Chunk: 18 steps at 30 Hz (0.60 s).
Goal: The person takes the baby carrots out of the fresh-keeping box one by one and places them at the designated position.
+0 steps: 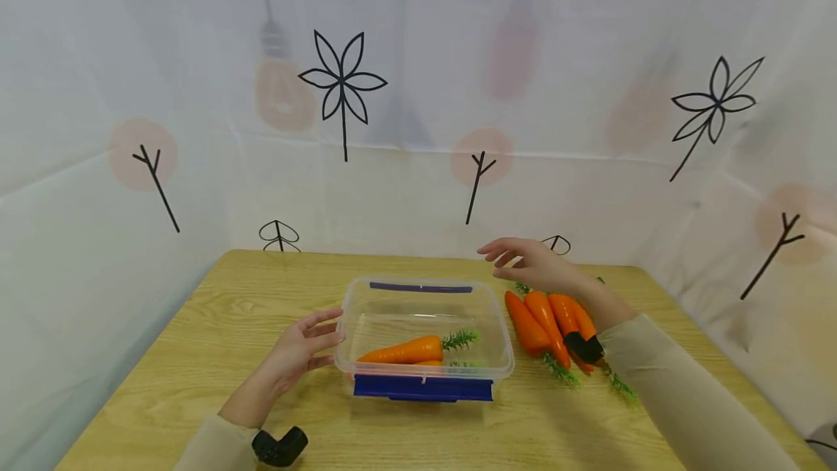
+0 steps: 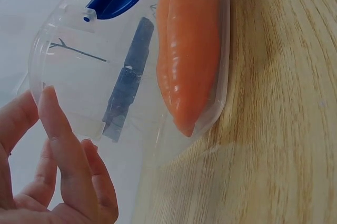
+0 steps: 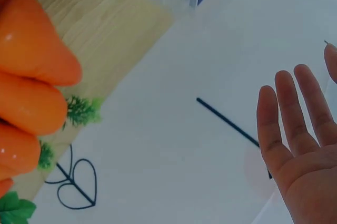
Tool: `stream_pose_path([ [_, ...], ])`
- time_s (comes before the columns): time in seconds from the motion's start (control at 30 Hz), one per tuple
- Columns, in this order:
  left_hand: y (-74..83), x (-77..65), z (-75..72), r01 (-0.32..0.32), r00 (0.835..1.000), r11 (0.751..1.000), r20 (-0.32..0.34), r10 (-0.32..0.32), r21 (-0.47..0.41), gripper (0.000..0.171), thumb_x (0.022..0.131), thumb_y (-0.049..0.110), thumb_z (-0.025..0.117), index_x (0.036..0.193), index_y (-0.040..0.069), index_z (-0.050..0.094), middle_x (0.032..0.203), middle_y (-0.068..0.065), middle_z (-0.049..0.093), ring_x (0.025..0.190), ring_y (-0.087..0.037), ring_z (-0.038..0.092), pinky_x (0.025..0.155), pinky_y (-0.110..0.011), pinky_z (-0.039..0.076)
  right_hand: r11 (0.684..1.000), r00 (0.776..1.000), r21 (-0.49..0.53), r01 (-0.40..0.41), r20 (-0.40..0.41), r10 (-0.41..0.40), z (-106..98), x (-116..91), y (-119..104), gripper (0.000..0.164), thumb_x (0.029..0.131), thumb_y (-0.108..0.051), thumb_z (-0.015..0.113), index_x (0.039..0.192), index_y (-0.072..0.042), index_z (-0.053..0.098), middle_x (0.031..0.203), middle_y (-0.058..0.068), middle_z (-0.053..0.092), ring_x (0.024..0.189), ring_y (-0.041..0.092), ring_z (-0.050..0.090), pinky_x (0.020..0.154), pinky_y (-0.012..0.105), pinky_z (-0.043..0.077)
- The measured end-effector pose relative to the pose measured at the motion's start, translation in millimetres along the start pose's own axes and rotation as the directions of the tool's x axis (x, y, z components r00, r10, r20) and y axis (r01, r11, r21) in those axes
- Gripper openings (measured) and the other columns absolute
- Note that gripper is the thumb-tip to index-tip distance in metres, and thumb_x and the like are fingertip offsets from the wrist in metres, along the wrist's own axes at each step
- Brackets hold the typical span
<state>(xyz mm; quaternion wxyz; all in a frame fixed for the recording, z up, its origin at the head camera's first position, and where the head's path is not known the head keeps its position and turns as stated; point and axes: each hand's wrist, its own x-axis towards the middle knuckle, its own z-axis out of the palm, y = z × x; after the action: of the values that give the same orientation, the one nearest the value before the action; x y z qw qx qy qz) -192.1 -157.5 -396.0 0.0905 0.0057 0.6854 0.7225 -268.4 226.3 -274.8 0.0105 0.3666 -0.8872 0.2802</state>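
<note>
A clear plastic food container (image 1: 510, 340) with blue latches stands on the table, no lid over it. Inside lie orange carrots with green tops; one carrot (image 1: 405, 349) shows plainly, another partly behind the front wall. My left hand (image 1: 294, 355) is at the container's left side, its loosely spread fingertips right at the rim. In the left wrist view, the carrot (image 2: 192, 50) shows through the clear wall. My right hand (image 1: 532, 265) hangs in the air above the back of a carrot pile (image 1: 528, 325), fingers extended and holding nothing.
The carrot pile, several orange carrots with leafy tops, lies right of the container, partly hidden by the right forearm. A white patterned curtain (image 1: 405, 195) hangs behind the wooden table (image 1: 261, 296) and along its sides. Black wrist cameras (image 1: 280, 448) sit on both wrists.
</note>
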Motion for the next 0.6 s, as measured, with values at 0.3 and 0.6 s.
stream_pose_path([
  [0.3, 0.5, 0.6, -0.8, 0.003, 1.000, 1.000, 0.001, -0.003, 0.001, 0.057, 0.087, 0.015, 0.067, 0.137, 0.003, 0.043, 0.135, -0.025, 0.043, 0.106, -0.030, 0.056, 0.074, -0.032, 0.053, 0.995, 0.998, 0.085, 0.048, 0.048, -0.052, 16, 20, -8, 0.034, 0.090, -0.002, 0.060, 0.124, -0.005, 0.056, 0.112, 0.013, 0.060, 0.097, 0.029, 0.059, 0.079, 0.037, 0.052],
  [0.6, 2.1, 0.3, 0.0, 0.005, 1.000, 1.000, 0.000, -0.005, -0.007, 0.056, 0.087, 0.014, 0.068, 0.136, 0.003, 0.044, 0.135, -0.024, 0.044, 0.105, -0.029, 0.057, 0.073, -0.030, 0.053, 0.990, 0.989, 0.115, 0.077, 0.121, -0.091, 32, 41, -18, 0.037, 0.091, -0.003, 0.059, 0.127, -0.005, 0.054, 0.113, 0.013, 0.059, 0.098, 0.027, 0.059, 0.082, 0.034, 0.051],
])
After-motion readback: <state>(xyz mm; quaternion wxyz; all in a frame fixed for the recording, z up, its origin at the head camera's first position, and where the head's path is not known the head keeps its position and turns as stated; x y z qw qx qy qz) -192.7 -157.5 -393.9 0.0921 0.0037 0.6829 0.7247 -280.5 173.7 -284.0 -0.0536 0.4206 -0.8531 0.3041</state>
